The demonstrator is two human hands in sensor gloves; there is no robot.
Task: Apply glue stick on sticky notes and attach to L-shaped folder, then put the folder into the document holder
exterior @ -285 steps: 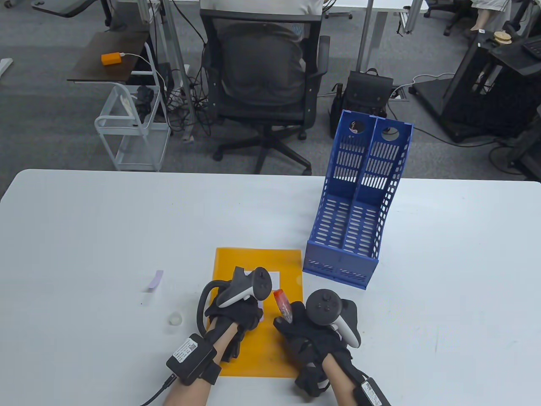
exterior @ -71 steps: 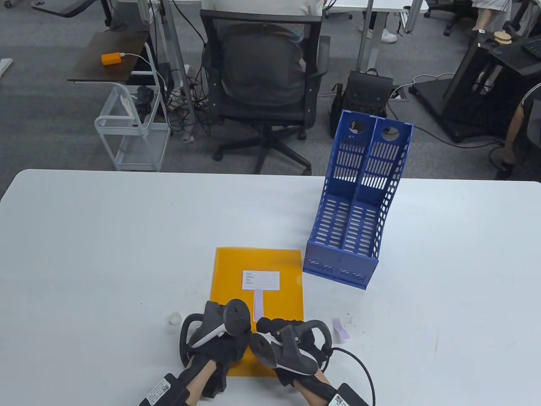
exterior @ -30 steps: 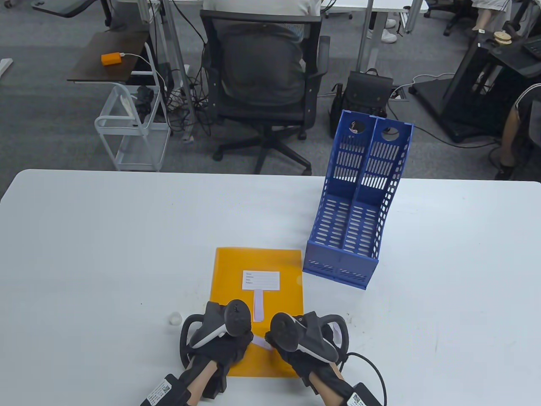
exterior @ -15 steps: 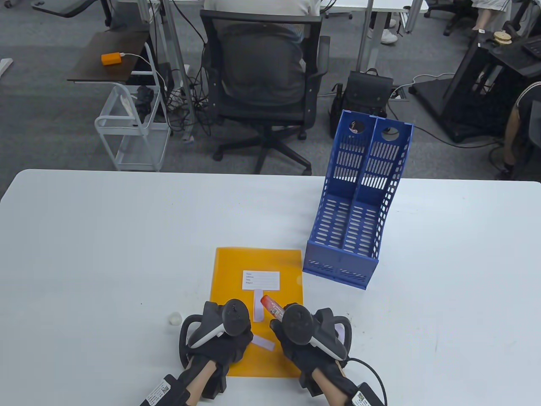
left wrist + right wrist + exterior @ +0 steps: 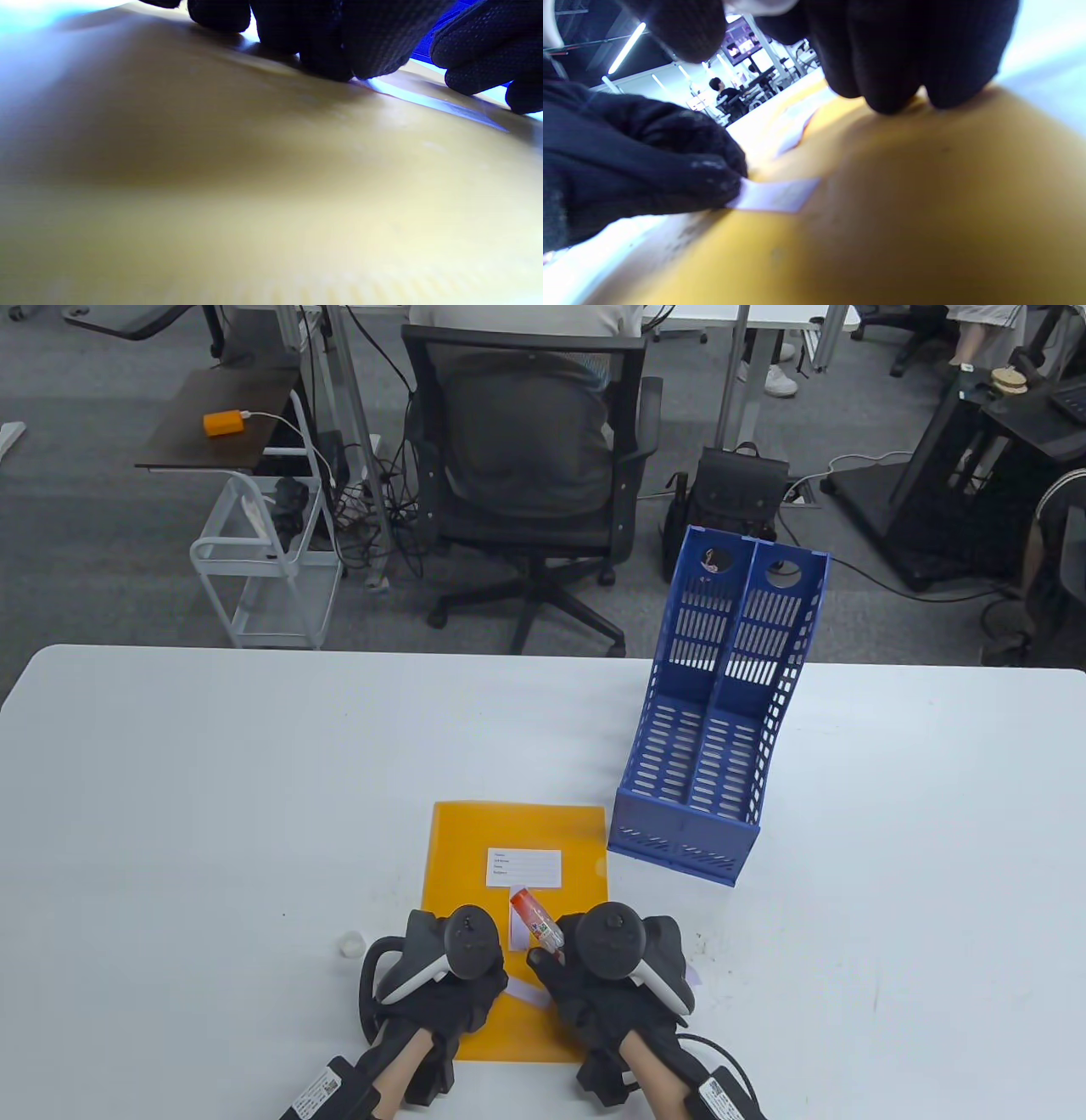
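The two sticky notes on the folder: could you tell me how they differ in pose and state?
The upper sticky note lies lengthwise just below the white label, untouched; the lower sticky note lies slanted across the folder, with the left hand pressing its end. The upper is partly hidden by the glue stick in the right hand. Both are pale strips.

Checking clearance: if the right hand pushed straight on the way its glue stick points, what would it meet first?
Probably the white label on the orange folder: the right hand aims the glue stick up-left toward it. Height is unclear.
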